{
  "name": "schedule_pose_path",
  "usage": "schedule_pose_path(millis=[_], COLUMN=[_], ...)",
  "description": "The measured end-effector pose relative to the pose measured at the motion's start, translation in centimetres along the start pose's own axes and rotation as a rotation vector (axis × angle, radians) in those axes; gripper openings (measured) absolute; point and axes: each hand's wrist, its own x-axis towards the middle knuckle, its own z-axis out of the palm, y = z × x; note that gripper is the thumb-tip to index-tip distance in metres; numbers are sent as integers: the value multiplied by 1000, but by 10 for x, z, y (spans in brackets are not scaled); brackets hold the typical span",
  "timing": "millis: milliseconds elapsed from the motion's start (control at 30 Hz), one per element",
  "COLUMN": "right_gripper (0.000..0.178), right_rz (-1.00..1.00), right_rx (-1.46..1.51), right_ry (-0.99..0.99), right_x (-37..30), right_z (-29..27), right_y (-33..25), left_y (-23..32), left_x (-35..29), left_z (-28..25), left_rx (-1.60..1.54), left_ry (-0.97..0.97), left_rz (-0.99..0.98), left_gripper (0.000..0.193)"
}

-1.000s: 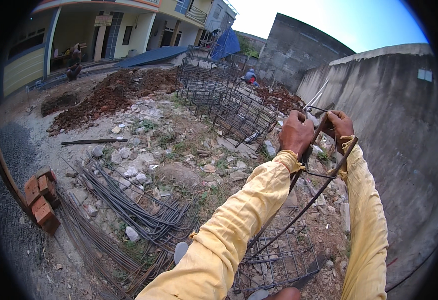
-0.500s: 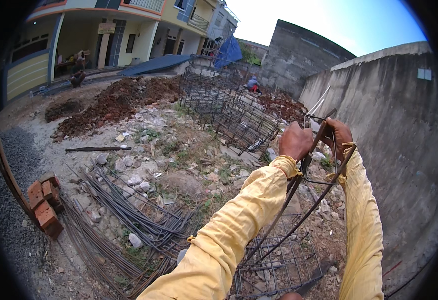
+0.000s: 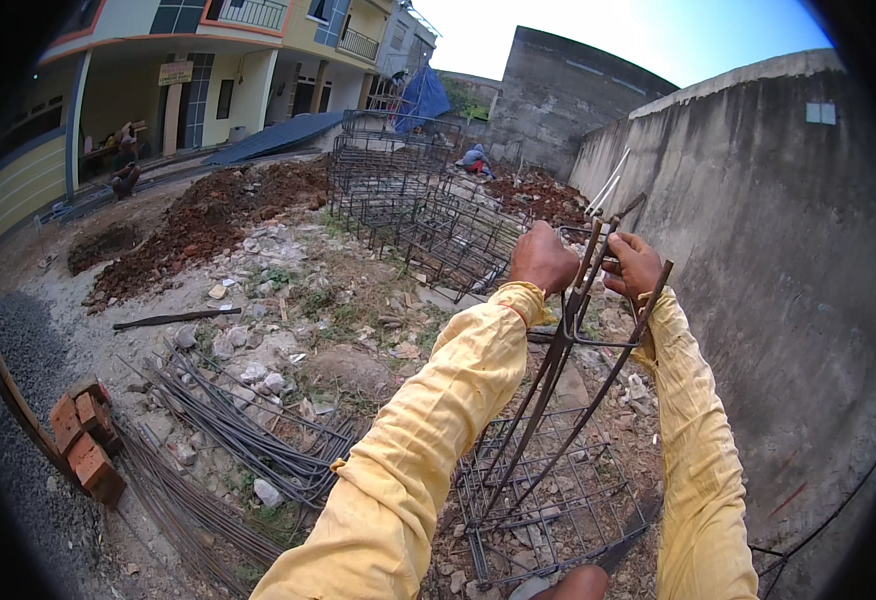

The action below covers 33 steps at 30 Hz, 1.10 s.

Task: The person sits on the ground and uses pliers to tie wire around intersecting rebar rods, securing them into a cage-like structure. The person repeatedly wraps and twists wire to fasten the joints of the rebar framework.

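Thin upright rebars rise from a square steel mesh low in front of me. Around their upper ends sits a bent square rebar stirrup, tilted. My left hand is closed at its left side, back of the hand toward me; its fingertips are hidden. On the other side of the bars, my right hand pinches the stirrup near the rebar tops with bent fingers. Its exact contact is partly covered by the bars. Yellow sleeves cover both forearms.
Bundled rebars lie left of the mesh, near stacked red bricks. Welded-looking rebar cages stand ahead. A grey concrete wall runs along the right. One person crouches far ahead, another far left.
My view has turned slightly right. My right hand has come round so its bent fingers show beside the bars; the left stays closed at the stirrup. The rebars stand more upright in view.
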Motion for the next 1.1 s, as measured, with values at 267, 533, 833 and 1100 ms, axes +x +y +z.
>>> schedule_pose_path(millis=[267,533,833,1100], right_gripper=[44,39,31,31], right_rz=[18,94,294,364], right_rx=[79,50,8,-33], right_ry=[-2,-13,-120,-163], right_x=[-64,-51,-53,-50], right_z=[9,12,14,7], right_y=[-12,-19,-21,-18], left_y=[-29,-44,-69,-77], left_x=[19,17,21,18], left_z=[-1,5,19,28], left_rx=[-164,-527,-573,-659], left_ry=[-65,-129,-25,-176], left_rz=[116,86,59,74], left_gripper=[37,26,60,62])
